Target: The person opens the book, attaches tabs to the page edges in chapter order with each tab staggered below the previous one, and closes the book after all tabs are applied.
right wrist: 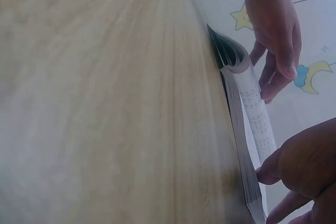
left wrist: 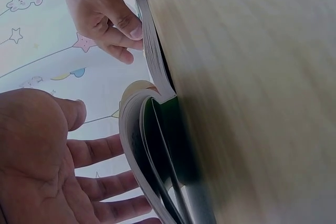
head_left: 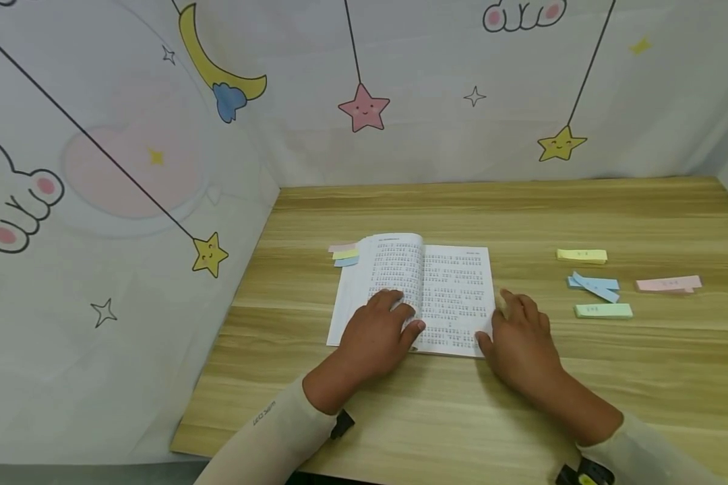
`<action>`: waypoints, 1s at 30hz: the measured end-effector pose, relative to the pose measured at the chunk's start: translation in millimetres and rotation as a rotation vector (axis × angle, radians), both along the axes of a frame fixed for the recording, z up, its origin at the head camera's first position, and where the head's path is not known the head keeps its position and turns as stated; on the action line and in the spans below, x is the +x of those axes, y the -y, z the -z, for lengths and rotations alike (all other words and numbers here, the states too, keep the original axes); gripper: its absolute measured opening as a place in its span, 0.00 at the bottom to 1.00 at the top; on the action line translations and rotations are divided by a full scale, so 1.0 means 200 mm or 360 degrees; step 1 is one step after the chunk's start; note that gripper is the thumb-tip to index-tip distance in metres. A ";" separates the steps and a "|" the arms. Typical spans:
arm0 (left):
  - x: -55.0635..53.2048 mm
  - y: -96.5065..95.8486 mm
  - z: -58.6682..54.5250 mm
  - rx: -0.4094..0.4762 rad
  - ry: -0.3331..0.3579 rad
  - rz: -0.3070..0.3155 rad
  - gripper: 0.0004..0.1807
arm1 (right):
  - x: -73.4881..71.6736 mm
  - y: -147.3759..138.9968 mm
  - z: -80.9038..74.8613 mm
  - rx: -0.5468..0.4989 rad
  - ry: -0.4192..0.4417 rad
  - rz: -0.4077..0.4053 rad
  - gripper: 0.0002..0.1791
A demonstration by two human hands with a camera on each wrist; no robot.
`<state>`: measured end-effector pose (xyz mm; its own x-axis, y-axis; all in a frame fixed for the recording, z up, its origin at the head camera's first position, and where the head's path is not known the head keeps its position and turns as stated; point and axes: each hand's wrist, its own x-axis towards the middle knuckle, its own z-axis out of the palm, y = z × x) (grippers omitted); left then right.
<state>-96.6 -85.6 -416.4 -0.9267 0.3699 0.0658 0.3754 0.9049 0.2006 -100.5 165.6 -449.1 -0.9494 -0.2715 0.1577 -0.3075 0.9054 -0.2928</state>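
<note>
An open book [head_left: 458, 296] with printed pages lies on the wooden table, its left pages arching up near the spine. My left hand [head_left: 379, 333] rests on the lower part of the left page, fingers spread and relaxed. In the left wrist view, the fingers [left wrist: 107, 182] of that hand lie against the curved pages. At the book's right edge is my right hand [head_left: 524, 343], its thumb by the lower corner and its other fingers loosely bent along the side. The right wrist view shows that thumb [right wrist: 270, 169] touching the page edge.
Pink, yellow and blue tabs [head_left: 346, 254] stick out from the book's upper left edge. To the right lie yellow strips [head_left: 581, 256], crossed blue strips [head_left: 594, 285], green strips [head_left: 603, 311] and pink strips [head_left: 667, 284]. A printed cloth wall [head_left: 425, 155] borders the table.
</note>
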 end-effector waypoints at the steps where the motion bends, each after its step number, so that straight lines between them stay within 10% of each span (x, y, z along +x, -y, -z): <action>1: 0.00 0.00 0.00 0.0000 -0.0003 0.0000 0.22 | 0.00 0.00 0.00 -0.0003 -0.0007 -0.0008 0.26; 7: -0.01 0.01 0.00 0.0094 0.0032 -0.0007 0.26 | 0.01 0.02 0.01 -0.0156 -0.0085 -0.0138 0.31; 15: -0.03 0.01 -0.01 0.0385 0.0100 -0.0258 0.48 | 0.07 0.08 0.00 -0.0669 0.0206 -0.1107 0.29; 19: -0.04 0.03 0.02 0.0167 -0.0115 -0.0264 0.48 | 0.04 0.07 0.00 -0.0602 0.0008 -0.0615 0.22; 23: -0.04 0.05 0.02 -0.0017 -0.0246 -0.0007 0.31 | -0.01 0.00 0.01 -0.0220 -0.0038 -0.0088 0.32; 26: -0.03 0.05 0.01 -0.0015 -0.0193 0.0185 0.23 | -0.01 -0.02 0.02 -0.0068 0.0006 -0.0031 0.34; 30: -0.03 0.04 0.01 0.0088 -0.0120 0.0189 0.11 | -0.01 -0.01 0.03 -0.0063 -0.0028 -0.0055 0.31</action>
<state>-102.7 -92.7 -417.8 -0.8684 0.4705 0.1568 0.4950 0.8416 0.2160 -102.3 168.0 -454.4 -0.9365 -0.2974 0.1856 -0.3440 0.8819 -0.3224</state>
